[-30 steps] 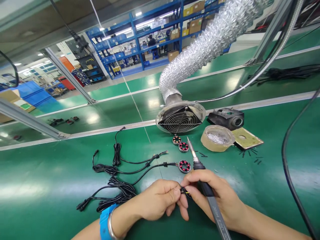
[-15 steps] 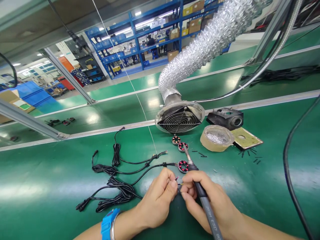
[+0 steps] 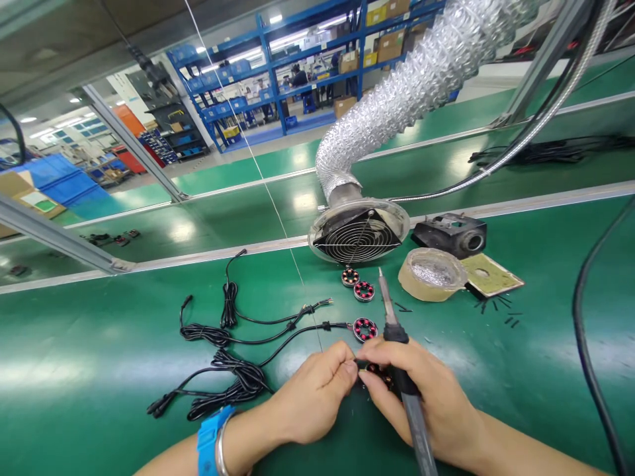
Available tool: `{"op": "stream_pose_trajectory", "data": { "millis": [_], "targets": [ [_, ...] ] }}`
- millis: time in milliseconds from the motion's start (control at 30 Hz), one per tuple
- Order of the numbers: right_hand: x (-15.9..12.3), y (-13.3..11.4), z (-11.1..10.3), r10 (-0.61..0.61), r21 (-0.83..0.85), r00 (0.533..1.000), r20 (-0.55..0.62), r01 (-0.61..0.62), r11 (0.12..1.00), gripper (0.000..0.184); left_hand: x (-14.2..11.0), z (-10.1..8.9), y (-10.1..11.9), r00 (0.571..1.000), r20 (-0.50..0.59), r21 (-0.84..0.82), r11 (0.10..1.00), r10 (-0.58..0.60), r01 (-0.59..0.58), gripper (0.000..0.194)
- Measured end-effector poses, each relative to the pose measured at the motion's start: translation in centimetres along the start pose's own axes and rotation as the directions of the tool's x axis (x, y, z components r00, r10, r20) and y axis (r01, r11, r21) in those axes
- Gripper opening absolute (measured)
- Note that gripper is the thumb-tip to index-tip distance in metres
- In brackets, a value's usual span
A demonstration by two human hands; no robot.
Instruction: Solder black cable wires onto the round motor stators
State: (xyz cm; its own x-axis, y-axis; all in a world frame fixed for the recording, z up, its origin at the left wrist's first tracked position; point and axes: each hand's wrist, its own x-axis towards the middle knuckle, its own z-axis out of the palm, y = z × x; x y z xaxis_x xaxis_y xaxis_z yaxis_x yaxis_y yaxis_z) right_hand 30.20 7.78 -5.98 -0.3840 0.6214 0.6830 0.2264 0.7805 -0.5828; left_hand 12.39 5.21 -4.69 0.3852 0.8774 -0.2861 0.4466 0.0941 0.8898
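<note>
In the head view my right hand [image 3: 421,390] is wrapped round a soldering iron [image 3: 385,297], its tip pointing up and away. Under the same hand's fingers shows part of a ring-shaped motor coil [image 3: 381,375], mostly hidden. My left hand [image 3: 317,390] pinches a short black piece [image 3: 362,363] that bridges the gap to the right fingertips; whether it is tubing or cable I cannot tell. Just beyond lies a coil ring with red windings [image 3: 365,329], joined to a black cable [image 3: 297,334]. Farther back rest a second red ring [image 3: 364,291] and a copper-coloured one [image 3: 350,277].
Bundled black cables [image 3: 233,383] lie on the left of the green bench. A fume extractor [image 3: 358,235] stands behind the rings. To its right are a round tub [image 3: 431,274], a yellow sponge [image 3: 491,274], a black holder [image 3: 451,235] and short black tubes [image 3: 496,303].
The soldering iron's tip has swung right, off the farther red ring. The hands have closed together, hiding the coloured wire tips, and a coil ring now shows under the right fingers.
</note>
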Motion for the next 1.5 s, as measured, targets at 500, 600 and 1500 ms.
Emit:
{"op": "stream_pose_trajectory", "data": {
  "millis": [500,600,1500],
  "targets": [
    [0.5,1.5,-1.2,0.059,0.132,0.992,0.116,-0.074,0.988,0.027,0.1,-0.6,0.5,0.997,-0.039,0.026,0.998,0.062,-0.061,0.024],
    [0.7,1.5,-1.2,0.024,0.104,0.995,0.101,-0.034,0.994,0.027,0.3,-0.4,-0.1,1.0,-0.029,-0.155,0.988,0.005,-0.01,0.03],
    [-1.8,-1.3,-6.2,0.236,-0.095,0.962,0.136,-0.224,0.97,0.026,1.2,-0.2,0.1,0.98,-0.041,-0.264,0.948,-0.193,0.175,0.019]
  ]
}}
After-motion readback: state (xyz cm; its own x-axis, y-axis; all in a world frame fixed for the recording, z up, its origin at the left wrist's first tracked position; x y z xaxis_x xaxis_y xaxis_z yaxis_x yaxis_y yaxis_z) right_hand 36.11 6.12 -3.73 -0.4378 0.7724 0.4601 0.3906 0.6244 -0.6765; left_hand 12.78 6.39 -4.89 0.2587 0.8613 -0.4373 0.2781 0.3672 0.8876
